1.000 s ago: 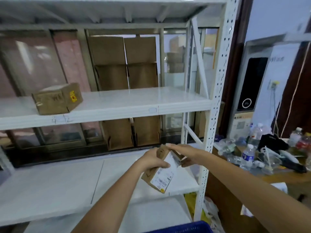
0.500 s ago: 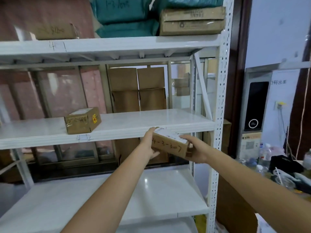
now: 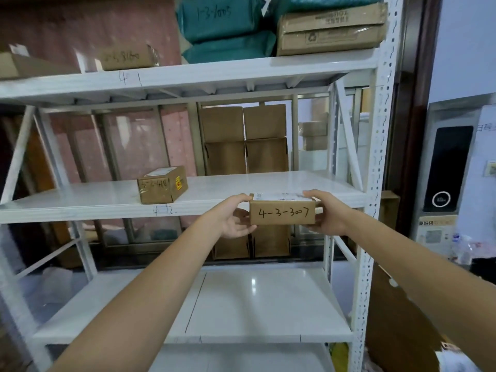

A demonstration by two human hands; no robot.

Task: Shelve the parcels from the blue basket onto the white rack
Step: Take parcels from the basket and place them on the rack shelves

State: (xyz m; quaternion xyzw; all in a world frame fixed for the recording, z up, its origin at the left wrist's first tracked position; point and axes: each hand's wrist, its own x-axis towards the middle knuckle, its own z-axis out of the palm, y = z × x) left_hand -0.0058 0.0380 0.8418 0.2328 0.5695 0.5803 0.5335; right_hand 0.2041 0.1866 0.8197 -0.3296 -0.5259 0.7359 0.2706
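A small brown cardboard parcel marked "4-3-3007" is held level at the front edge of the white rack's middle shelf. My left hand grips its left end and my right hand grips its right end. A white label covers its top. Another brown parcel stands on the same shelf, further left. The blue basket is out of view.
The top shelf carries teal mailer bags, a flat carton and a small box. The lower shelf is bare. The rack's perforated right post stands beside my right hand. Folded cartons lean behind the rack.
Both hands lifted the parcel from the lower shelf level up to the middle shelf edge and turned it level, handwritten side facing me. My view tilted upward.
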